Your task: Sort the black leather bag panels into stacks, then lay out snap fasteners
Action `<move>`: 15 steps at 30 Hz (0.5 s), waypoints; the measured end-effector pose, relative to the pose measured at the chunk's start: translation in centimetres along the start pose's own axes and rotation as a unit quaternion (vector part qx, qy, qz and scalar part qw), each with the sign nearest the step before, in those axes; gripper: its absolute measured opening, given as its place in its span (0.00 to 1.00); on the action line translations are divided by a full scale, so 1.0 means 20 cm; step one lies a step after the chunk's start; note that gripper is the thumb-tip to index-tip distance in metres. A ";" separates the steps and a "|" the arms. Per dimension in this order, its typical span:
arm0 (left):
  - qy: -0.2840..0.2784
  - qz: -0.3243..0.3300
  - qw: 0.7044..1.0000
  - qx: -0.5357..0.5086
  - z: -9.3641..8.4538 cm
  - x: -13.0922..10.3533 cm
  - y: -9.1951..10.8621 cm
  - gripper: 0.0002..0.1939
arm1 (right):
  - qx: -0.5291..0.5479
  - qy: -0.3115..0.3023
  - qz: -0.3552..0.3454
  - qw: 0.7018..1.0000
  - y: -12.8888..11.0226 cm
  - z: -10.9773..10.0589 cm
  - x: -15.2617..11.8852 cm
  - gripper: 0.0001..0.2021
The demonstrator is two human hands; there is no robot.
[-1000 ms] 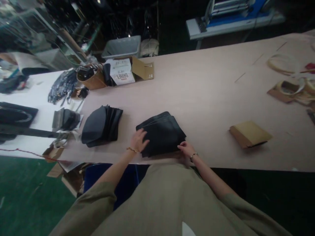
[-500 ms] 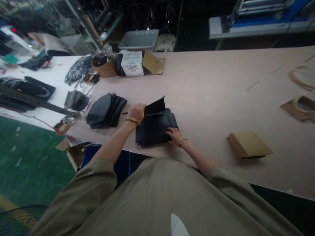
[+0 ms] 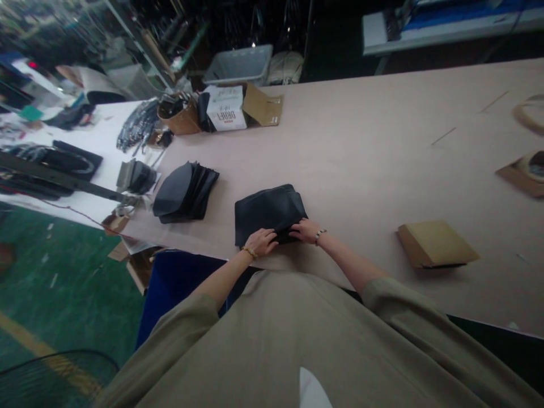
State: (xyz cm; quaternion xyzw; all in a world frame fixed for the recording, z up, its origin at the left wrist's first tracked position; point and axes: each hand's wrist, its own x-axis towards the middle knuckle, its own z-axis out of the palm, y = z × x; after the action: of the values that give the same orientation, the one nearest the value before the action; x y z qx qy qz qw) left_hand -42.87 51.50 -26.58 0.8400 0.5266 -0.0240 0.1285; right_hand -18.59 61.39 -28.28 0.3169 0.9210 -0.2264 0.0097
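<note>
In front of me on the table lies a stack of black leather-like panels [image 3: 266, 209] with rounded corners. My left hand [image 3: 262, 242] is at the near edge of the stack, its fingers curled over that edge. At the near right corner my right hand [image 3: 302, 230] has its fingers bent on the top panel. Between the two hands the near edge looks slightly raised, with a dark gap under it. The thumbs are mostly hidden. To the left stands another pile of black panels [image 3: 181, 192] with curved outlines, fanned out and touched by neither hand.
A brown cardboard piece [image 3: 440, 243] lies to the right, with a tape roll [image 3: 533, 164] farther off. At the back left are an open carton [image 3: 227, 107] and a round brown container [image 3: 178, 116] of tools. A metal bar [image 3: 63, 178] crosses the left side.
My left hand has moved from the stack's far left side to its near edge. The panel that stood tilted up in it now lies down. My right hand stays near the right corner.
</note>
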 end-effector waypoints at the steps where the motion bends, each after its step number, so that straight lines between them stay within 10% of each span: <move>1: 0.002 -0.006 1.000 -0.008 -0.01 0.01 0.01 0.18 | -0.001 -0.006 0.016 1.000 -0.01 -0.02 0.02 0.16; 8: 0.043 -0.190 0.980 -0.049 -0.44 0.14 -0.25 0.16 | 0.048 0.367 0.143 0.918 -0.06 -0.03 -0.06 0.20; 12: 0.157 -0.230 0.959 0.060 -0.83 0.20 -0.49 0.20 | 0.039 0.210 0.084 0.973 -0.06 0.09 -0.12 0.18; 15: 0.150 -0.144 0.971 0.122 -0.89 0.23 -0.50 0.16 | 0.031 0.114 0.049 0.992 -0.05 0.13 -0.09 0.16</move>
State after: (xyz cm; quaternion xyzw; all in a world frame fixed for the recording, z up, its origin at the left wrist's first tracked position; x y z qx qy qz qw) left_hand -51.31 63.99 -12.06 0.7590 0.6480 0.0198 -0.0605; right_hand -18.06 58.56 -30.02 0.3857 0.8918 -0.2168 -0.0944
